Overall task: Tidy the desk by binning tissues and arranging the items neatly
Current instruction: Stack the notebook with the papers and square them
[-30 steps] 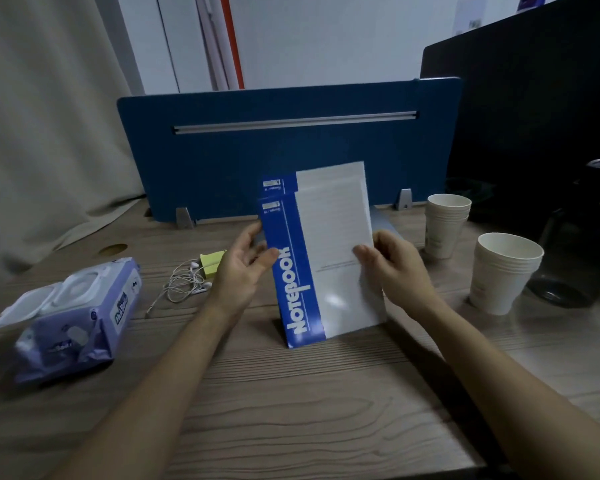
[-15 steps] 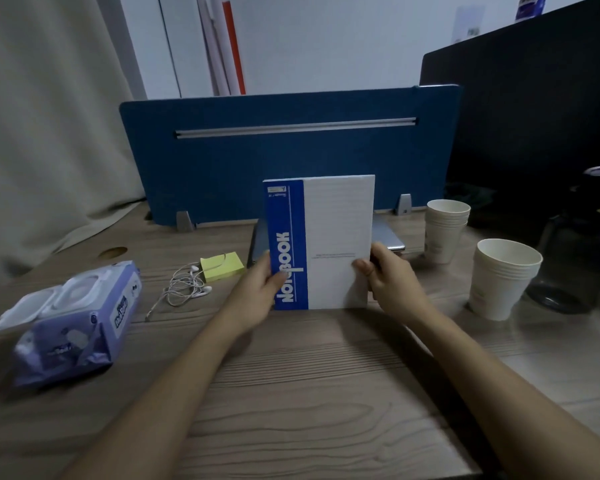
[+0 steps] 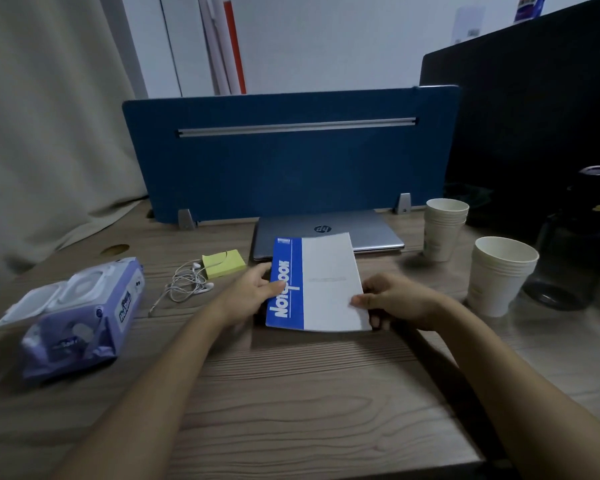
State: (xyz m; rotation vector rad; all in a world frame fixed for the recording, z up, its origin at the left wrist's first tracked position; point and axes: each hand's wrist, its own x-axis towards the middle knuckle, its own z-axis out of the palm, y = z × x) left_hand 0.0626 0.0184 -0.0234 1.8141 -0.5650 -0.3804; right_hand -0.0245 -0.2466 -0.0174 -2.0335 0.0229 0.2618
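While your left hand [image 3: 253,295] grips the blue edge of the notebook [image 3: 317,284], with its thumb on top of the cover, your right hand [image 3: 397,301] pinches the white edge on the other side. The notebook is blue and white (the big word on it reads "Notebook") and it is tipped back, its near edge low at the desk [image 3: 291,393]. I cannot tell if that edge touches the wood.

Just behind the notebook lies a shut grey laptop [image 3: 347,233], flat against the foot of the blue divider [image 3: 291,157]. To the left of the notebook sit a yellow pad of sticky notes [image 3: 224,264] and a tangle of white earphones [image 3: 187,282], right beside each other. Farther left is a purple pack of wet wipes [image 3: 80,318] with its lid flipped open.

On your right stand two stacks of paper cups: one stack [image 3: 444,228] near the divider and one stack [image 3: 499,275] closer to you. A dark jug [image 3: 582,237] stands past them.
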